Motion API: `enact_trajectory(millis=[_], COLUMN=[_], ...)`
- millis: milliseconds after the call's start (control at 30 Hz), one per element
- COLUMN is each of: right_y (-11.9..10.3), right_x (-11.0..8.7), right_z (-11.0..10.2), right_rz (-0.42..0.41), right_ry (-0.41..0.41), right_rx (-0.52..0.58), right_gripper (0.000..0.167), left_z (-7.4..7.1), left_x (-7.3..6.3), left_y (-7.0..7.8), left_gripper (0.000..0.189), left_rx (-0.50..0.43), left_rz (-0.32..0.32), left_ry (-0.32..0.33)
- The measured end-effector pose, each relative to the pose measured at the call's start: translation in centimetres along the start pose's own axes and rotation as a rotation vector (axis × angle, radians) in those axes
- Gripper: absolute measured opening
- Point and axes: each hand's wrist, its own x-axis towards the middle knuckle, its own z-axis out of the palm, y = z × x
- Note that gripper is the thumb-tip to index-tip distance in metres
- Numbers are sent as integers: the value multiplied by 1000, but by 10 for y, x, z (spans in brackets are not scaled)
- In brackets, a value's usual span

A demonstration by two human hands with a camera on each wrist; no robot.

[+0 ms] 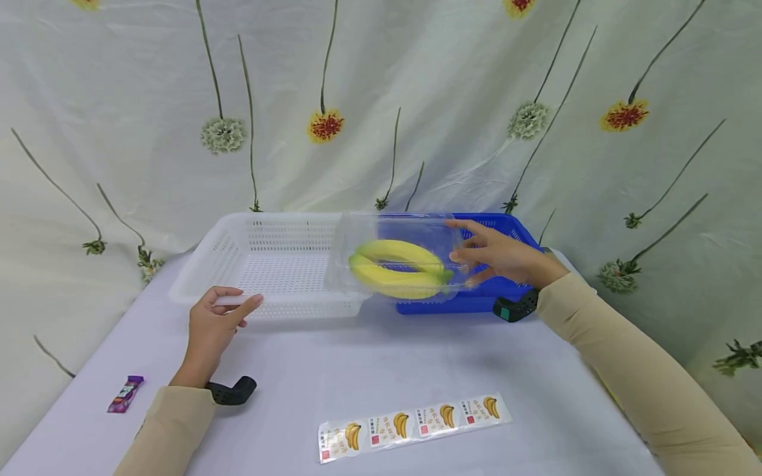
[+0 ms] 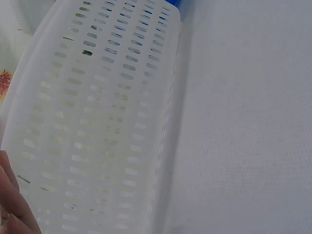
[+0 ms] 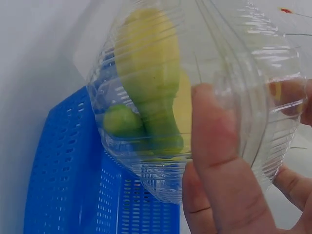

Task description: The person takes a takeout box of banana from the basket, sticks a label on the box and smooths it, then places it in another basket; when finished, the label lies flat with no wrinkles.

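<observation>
My right hand (image 1: 497,254) grips the end of a clear plastic clamshell box (image 1: 393,228) with yellow bananas (image 1: 399,284) inside. The box is held up over the place where the two baskets meet, overlapping both in the head view. In the right wrist view, the bananas' green ends (image 3: 161,126) show through the ribbed plastic, and my fingertips (image 3: 214,122) press on its side. My left hand (image 1: 214,327) pinches the front rim of the white basket (image 1: 303,309) near its left corner. Fingers (image 2: 14,200) of that hand appear at the lower left of the left wrist view.
A blue basket (image 1: 434,307) stands to the right of the white one. A strip of banana stickers (image 1: 413,426) lies at the table's front. At the left is a small purple packet (image 1: 126,394). A flower-print cloth (image 1: 369,79) hangs behind.
</observation>
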Motion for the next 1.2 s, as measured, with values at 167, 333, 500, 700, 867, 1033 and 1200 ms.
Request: enact_trajectory(millis=[167,333,500,700,867,1033,1200], right_y=[2,7,10,13,16,20,25], right_x=[-14,-24,-35,-48,-59,-70,-79], right_z=[3,6,10,16,20,26,34], right_rz=[-5,-5,-6,-7,-21,-41,-52], right_ry=[-3,-2,10,13,-3,-13,-36], right_rx=[1,6,-4,-32,-18,0,27], right_gripper=[80,81,80,81,83,84,86], left_z=[-1,-2,-2,-1,0,0,1], left_x=[-1,-2,-1,-1,-1,0,0], left_y=[0,0,0,0,0,0,0], left_gripper=[57,58,58,57,58,57,56], left_rx=[10,12,3,6,14,15,14], left_rz=[1,-4,-7,-5,-12,-17,-21], left_ry=[-3,-4,-4,-3,-3,-3,-7])
